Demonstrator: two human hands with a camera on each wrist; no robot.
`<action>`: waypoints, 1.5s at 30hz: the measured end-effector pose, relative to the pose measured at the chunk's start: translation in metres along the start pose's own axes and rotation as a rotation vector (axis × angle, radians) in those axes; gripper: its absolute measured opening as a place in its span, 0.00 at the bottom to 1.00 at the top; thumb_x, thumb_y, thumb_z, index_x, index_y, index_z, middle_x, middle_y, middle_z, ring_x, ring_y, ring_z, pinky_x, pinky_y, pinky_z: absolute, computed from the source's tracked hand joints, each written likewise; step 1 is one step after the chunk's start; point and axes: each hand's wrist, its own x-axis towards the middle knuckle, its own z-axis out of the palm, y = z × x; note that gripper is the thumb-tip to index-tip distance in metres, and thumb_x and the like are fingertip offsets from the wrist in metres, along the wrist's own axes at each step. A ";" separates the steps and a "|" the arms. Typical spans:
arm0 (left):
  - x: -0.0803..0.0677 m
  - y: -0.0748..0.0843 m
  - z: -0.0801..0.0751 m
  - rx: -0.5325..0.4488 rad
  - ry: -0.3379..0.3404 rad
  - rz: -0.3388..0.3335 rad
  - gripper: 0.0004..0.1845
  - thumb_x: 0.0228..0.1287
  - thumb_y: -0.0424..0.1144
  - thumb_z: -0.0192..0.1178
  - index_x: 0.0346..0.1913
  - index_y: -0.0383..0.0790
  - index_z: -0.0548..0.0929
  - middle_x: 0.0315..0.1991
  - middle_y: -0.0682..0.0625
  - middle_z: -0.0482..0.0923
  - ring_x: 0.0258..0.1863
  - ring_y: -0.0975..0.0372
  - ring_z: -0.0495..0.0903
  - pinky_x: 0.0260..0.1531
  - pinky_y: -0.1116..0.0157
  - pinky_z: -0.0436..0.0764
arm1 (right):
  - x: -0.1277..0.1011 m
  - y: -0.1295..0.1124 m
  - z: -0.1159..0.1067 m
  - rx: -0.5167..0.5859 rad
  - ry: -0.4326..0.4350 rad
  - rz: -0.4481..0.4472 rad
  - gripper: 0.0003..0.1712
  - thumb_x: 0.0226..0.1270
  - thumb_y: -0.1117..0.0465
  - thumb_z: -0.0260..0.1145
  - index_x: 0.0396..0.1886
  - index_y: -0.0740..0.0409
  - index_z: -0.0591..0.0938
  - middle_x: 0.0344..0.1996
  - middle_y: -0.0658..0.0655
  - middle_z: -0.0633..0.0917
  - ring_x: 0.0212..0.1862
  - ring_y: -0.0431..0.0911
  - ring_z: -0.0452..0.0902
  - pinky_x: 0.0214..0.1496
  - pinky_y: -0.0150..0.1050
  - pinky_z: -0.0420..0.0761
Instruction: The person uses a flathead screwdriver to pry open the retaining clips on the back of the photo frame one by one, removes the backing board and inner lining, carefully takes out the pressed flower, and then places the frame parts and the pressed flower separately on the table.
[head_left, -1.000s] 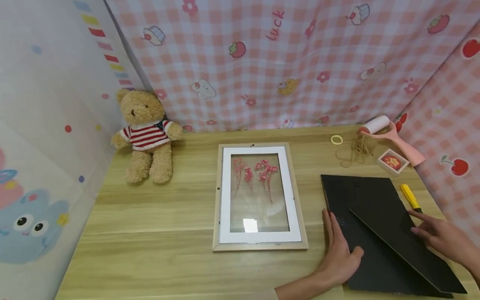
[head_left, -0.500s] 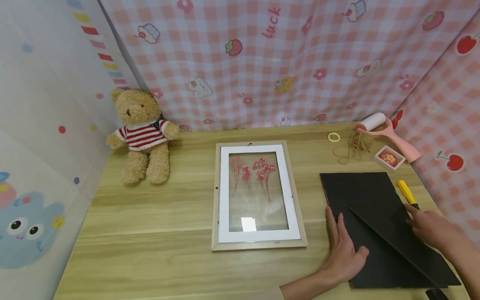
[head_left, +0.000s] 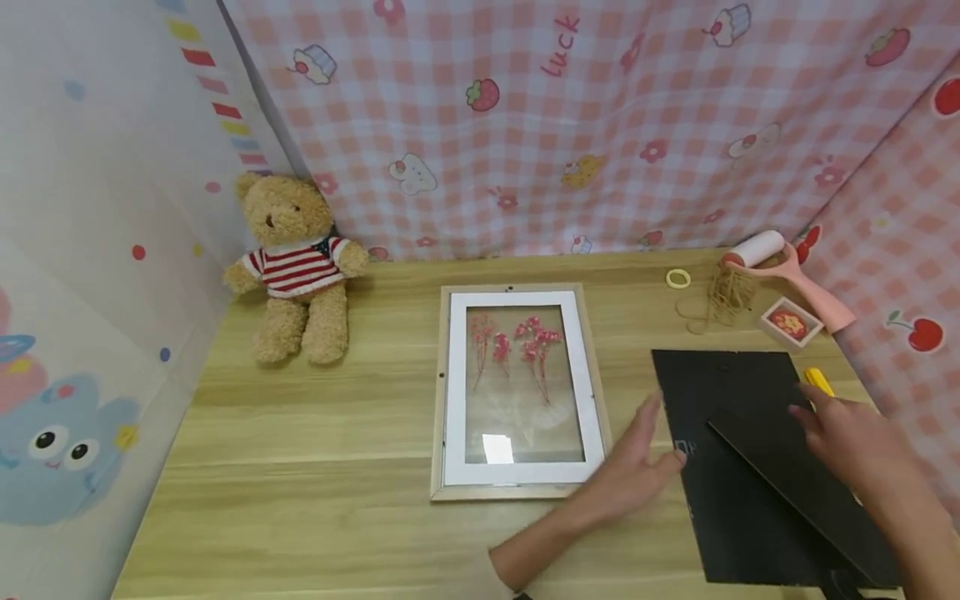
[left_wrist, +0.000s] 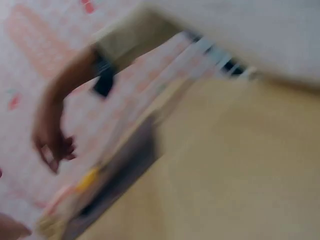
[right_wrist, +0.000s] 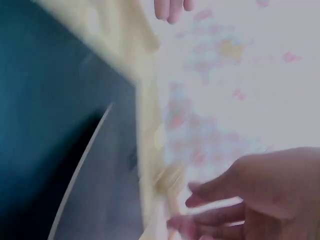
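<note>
Both hands, left and right, hovered spread and empty over the backboard; gripping opposite edges evenly seemed wisest.

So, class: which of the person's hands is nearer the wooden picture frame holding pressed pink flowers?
Left. The left hand hovers by the wooden picture frame, beside its lower right corner; the right hand is farther right, over the black backing board.

Black backing board flat on table, right of frame; second black panel overlapping it diagonally
</note>
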 end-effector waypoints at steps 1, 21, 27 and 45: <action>-0.004 0.002 -0.019 0.036 -0.018 0.046 0.44 0.84 0.44 0.57 0.91 0.46 0.47 0.91 0.47 0.45 0.88 0.52 0.54 0.87 0.55 0.57 | 0.000 -0.013 -0.002 0.036 0.047 -0.027 0.24 0.79 0.68 0.67 0.60 0.86 0.74 0.23 0.65 0.79 0.23 0.53 0.74 0.27 0.51 0.81; -0.048 -0.089 -0.279 0.597 0.007 -0.042 0.66 0.65 0.58 0.77 0.90 0.35 0.44 0.89 0.30 0.31 0.90 0.39 0.29 0.86 0.37 0.27 | 0.063 -0.215 0.037 0.482 0.066 -0.261 0.15 0.77 0.65 0.73 0.54 0.73 0.85 0.42 0.66 0.90 0.42 0.58 0.89 0.40 0.51 0.88; -0.049 -0.098 -0.292 0.604 -0.074 -0.094 0.75 0.55 0.62 0.82 0.92 0.45 0.38 0.91 0.35 0.29 0.90 0.43 0.26 0.86 0.38 0.24 | 0.070 -0.231 0.049 0.440 0.011 -0.149 0.14 0.77 0.63 0.73 0.52 0.70 0.86 0.42 0.64 0.91 0.44 0.57 0.88 0.46 0.53 0.88; -0.052 -0.098 -0.293 0.605 -0.056 -0.079 0.77 0.52 0.69 0.80 0.92 0.49 0.39 0.91 0.37 0.31 0.90 0.44 0.26 0.86 0.39 0.25 | 0.096 -0.245 0.115 0.328 0.016 -0.070 0.11 0.71 0.56 0.78 0.31 0.56 0.86 0.33 0.56 0.89 0.33 0.51 0.83 0.38 0.60 0.85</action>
